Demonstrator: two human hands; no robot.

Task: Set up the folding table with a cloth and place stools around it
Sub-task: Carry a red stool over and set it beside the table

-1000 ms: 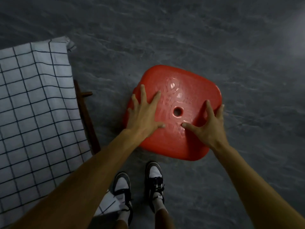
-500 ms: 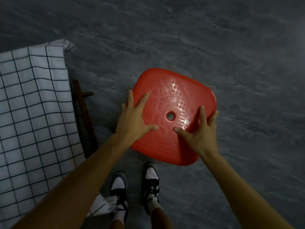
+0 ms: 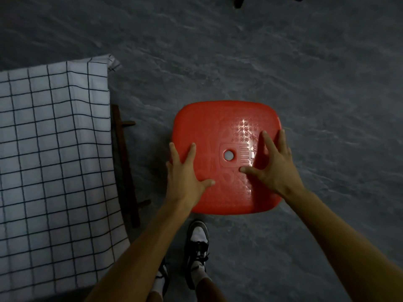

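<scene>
A dark grey, stone-patterned floor (image 3: 305, 62) fills the view. Nearest the camera, just on the near side of the red stool (image 3: 218, 127), stand 2 black-and-white shoes (image 3: 197, 243) with their toes toward the stool; a bare forearm partly hides one of them. Both forearms reach forward to the stool's seat. The left grip (image 3: 187, 173) lies released on the seat's left part, fingers straight and spread, the outer ones at the seat's left edge, thumb pointing toward the middle. The right grip (image 3: 273, 168) is released too, resting on the seat's right part on spread, slightly arched fingers, thumb tip near the round hole (image 3: 228, 155) at the seat's centre. The seat is seen from straight above, so its legs are hidden. Left of the stool and apart from it, a white cloth (image 3: 54, 149) with a black grid covers the desk (image 3: 125, 166), whose dark wooden frame shows below the cloth's edge. Far beyond the stool, 2 dark shapes (image 3: 238, 2) touch the picture's top edge, too cropped to tell.
</scene>
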